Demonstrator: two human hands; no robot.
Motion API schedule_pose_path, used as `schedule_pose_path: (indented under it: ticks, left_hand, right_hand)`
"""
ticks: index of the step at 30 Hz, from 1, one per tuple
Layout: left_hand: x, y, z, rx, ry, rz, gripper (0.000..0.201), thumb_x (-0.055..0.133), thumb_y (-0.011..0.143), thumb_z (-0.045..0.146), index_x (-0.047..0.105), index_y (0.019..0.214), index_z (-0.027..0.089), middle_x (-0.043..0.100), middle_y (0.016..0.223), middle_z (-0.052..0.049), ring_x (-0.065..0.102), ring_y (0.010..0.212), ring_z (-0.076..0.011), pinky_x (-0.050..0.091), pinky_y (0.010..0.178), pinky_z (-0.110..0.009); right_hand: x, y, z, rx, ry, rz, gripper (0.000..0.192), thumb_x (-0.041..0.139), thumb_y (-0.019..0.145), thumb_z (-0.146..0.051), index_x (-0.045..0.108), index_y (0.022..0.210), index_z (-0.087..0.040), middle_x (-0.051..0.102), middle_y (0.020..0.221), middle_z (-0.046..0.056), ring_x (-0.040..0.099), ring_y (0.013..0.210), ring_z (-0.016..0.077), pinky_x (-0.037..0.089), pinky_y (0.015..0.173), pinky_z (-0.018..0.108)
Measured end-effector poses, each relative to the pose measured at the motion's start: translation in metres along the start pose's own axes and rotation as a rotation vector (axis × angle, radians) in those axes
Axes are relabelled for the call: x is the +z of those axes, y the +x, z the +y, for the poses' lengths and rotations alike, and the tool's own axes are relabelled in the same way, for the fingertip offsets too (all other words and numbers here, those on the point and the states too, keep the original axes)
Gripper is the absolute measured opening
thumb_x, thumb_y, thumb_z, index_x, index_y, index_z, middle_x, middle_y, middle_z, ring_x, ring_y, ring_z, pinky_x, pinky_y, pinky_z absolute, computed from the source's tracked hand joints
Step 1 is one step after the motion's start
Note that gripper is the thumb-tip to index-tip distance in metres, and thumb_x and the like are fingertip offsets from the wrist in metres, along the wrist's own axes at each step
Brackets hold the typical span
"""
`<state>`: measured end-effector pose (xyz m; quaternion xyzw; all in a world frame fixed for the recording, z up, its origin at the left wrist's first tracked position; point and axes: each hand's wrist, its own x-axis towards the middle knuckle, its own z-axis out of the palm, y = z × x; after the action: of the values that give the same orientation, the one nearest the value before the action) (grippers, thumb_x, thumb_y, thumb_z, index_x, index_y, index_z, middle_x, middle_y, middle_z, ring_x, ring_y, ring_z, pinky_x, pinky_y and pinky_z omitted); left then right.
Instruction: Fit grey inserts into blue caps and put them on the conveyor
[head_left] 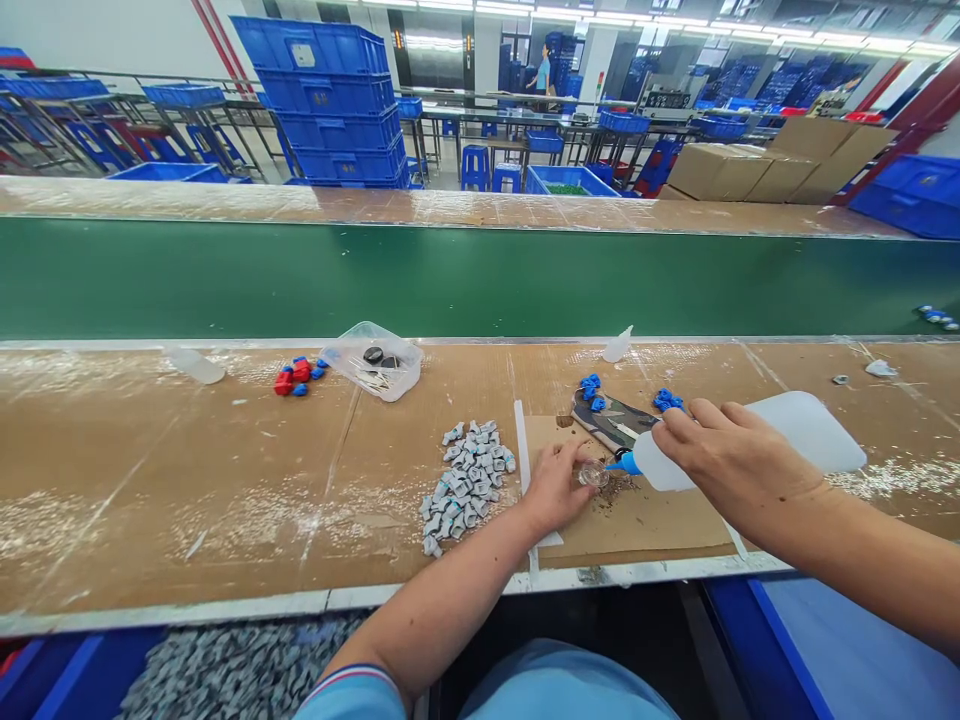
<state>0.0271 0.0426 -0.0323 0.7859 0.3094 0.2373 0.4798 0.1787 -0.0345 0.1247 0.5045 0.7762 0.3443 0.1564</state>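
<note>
The right hand [720,450] is wrapped around a white squeeze bottle [780,440]. The bottle lies tipped over on its side, and its blue tip [625,463] points to the left. The tip is right next to a small clear piece [592,474]. The left hand [556,487] pinches that small clear piece with its fingers and holds it down on a brown cardboard sheet [660,520]. The cardboard sheet lies flat on the desk [225,500], close to the front edge.

Just to the left of the left hand is a pile of little gray parts [469,480]. Behind the hands, a dark flat tray [611,418] sits on the desk, with small blue caps [591,388] next to it on both sides. Farther left there is a clear plastic tub [373,360] with dark round bits inside. Beside the tub are some red and blue caps [296,375]. A long green belt [480,280] runs across behind the desk. Far back stand stacks of blue crates [330,100] and some brown boxes [772,160]. Below the desk, a blue bin holds many more gray parts [232,670].
</note>
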Motion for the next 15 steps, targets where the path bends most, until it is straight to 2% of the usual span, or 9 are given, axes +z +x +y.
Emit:
schedule_pose_path:
  ticks: [5, 15]
  left_hand:
    - [-0.001, -0.0002, 0.0012, -0.017, -0.001, -0.004, 0.069, 0.07, 0.068, 0.009, 0.042, 0.13, 0.022, 0.066, 0.108, -0.003, 0.05, 0.108, -0.0242, 0.041, 0.096, -0.04]
    - [-0.0024, -0.0002, 0.0036, -0.013, 0.01, -0.007, 0.068, 0.069, 0.068, 0.008, 0.043, 0.129, 0.021, 0.066, 0.108, -0.003, 0.049, 0.108, -0.0246, 0.04, 0.097, -0.041]
  right_hand:
    - [-0.002, 0.0008, 0.0019, -0.003, 0.017, -0.043, 0.019, 0.055, 0.067, -0.001, 0.059, 0.075, -0.017, 0.057, 0.072, 0.006, 0.043, 0.07, 0.022, 0.025, 0.063, 0.032]
    - [-0.0059, 0.0026, 0.0028, -0.002, 0.027, -0.031, 0.018, 0.057, 0.065, 0.0, 0.059, 0.07, -0.018, 0.056, 0.068, 0.005, 0.043, 0.066, 0.022, 0.025, 0.061, 0.032]
